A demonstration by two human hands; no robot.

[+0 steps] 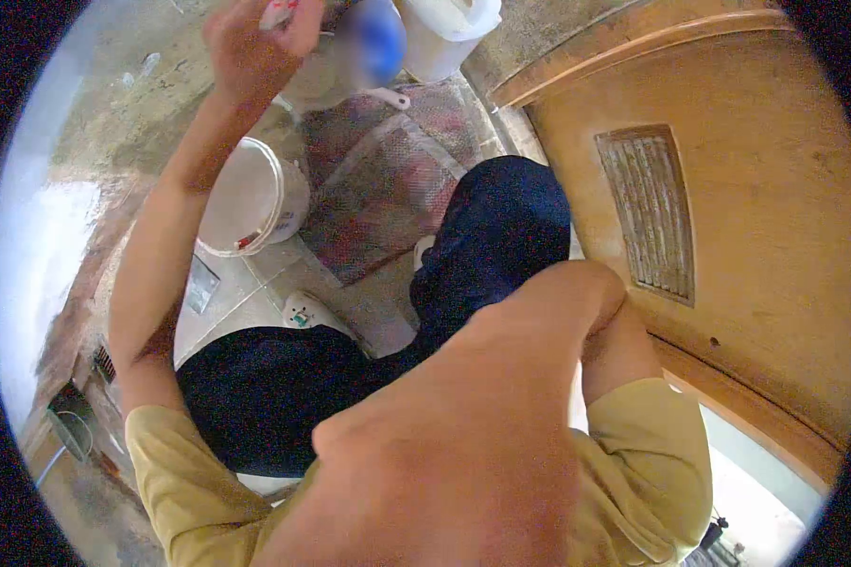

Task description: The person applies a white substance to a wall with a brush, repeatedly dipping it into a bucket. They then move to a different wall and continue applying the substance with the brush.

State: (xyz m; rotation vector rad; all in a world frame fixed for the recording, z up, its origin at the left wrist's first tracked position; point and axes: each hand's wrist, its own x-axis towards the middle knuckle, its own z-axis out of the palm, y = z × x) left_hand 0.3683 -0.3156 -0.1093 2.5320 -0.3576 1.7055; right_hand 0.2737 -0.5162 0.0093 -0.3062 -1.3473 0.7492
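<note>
My left hand [260, 47] is stretched far forward at the top of the head view. Its fingers are closed around a small white thing with red marks [279, 13], partly cut off by the frame edge. Just beyond that hand lies a blue, blurred round thing [378, 42]. Under my left forearm stands a white bucket [295, 210], with a small red patch on its rim. My right hand [435, 463] is bent back close to the camera and looms large at the bottom centre. Its fingers run out of the frame, so what they hold or touch is hidden.
A white plastic container [440, 42] stands at the top beside the blue thing. A reddish mat [378, 198] covers the tiles before my feet. Close on the right is a wooden door [756, 189] with a louvred vent [645, 215]. A worn wall [76, 208] rises on the left.
</note>
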